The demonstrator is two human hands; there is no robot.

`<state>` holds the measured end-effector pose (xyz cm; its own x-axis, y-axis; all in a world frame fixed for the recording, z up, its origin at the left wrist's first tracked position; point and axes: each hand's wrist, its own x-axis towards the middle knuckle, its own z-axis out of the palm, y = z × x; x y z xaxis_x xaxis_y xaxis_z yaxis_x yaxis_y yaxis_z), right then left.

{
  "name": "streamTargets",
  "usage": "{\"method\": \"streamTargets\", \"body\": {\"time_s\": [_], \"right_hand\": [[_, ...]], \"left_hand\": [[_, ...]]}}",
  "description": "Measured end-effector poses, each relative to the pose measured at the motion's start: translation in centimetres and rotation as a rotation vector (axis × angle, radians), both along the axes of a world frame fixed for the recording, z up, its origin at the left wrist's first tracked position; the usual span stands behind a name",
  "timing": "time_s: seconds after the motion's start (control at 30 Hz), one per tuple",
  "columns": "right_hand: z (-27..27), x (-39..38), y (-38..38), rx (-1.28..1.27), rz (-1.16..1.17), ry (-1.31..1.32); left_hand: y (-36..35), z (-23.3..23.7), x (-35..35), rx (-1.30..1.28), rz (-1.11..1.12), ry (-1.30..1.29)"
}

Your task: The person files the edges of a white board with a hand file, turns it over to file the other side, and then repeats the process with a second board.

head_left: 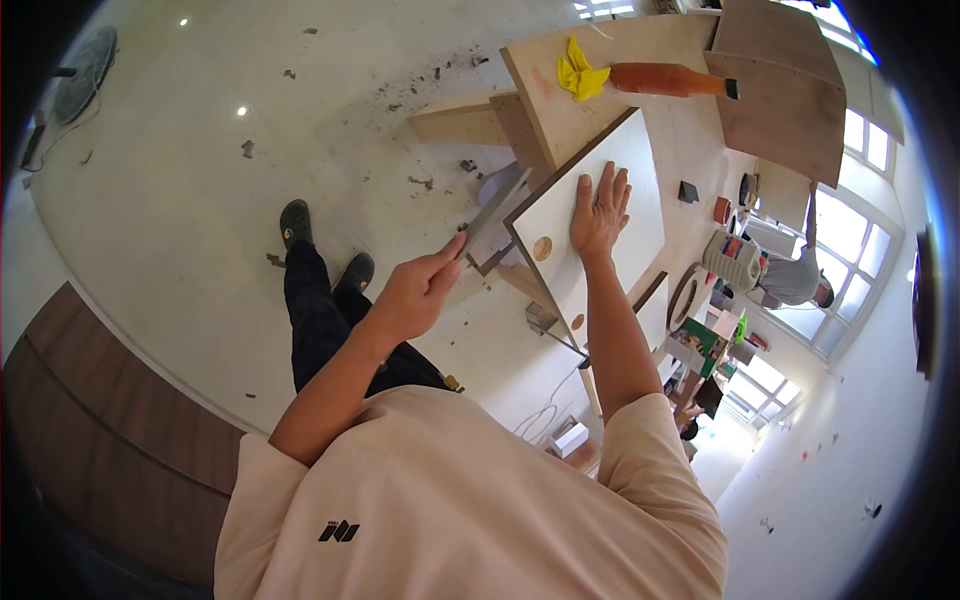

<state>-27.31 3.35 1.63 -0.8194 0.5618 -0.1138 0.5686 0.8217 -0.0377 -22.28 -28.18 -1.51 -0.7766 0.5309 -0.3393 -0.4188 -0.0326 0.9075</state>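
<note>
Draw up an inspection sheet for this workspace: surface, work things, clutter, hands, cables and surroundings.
Surface: wooden bench, reddish stain near one corner.
Work things: white panel, dark-edged, with two round tan cut-outs or recesses; flat strip-like tool near its edge, contact not certain.
Clutter: yellow cloth and orange bottle lying on the bench; dark scraps scattered over the floor.
Hands: left hand grips the tool; right hand lies spread on the panel.
Cables: pale cable loosely looped on the floor.
Surroundings: fan on the far left of the view; a co-worker near bright windows.
</note>
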Motion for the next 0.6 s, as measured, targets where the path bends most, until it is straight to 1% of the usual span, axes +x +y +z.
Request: {"method": "streamTargets", "body": {"time_s": [0.1, 0.2, 0.3, 0.4, 0.5, 0.57, 0.6], "right_hand": [[-0.1, 0.1, -0.2, -0.001, 0.003, 0.006], [0.1, 0.2, -0.2, 0.000, -0.007, 0.007], [-0.1, 0.2, -0.2, -0.003, -0.008, 0.004], [-0.1, 0.2, -0.1, 0.004, -0.006, 0.003], [-0.2, 0.1, 0.3, 0.016, 0.006, 0.000], [-0.4, 0.1, 0.2, 0.019, 0.007, 0.001], [-0.4, 0.1, 0.0, 0.009, 0.007, 0.005]], "left_hand": [[-1.5, 0.0, 0.9, -0.093, -0.123, -0.084], [-0.3, -0.6, 2.0, -0.034, -0.110, -0.015], [2.2, -0.5, 1.9, 0.003, 0.009, 0.088], [3.8, 0.2, 0.1, 0.045, 0.013, 0.182], [1.4, 0.8, -0.7, -0.015, -0.021, -0.018], [0.2, -1.1, 0.5, -0.053, -0.003, -0.045], [-0.2, -1.3, 0.9, -0.072, 0.001, -0.059]]}}
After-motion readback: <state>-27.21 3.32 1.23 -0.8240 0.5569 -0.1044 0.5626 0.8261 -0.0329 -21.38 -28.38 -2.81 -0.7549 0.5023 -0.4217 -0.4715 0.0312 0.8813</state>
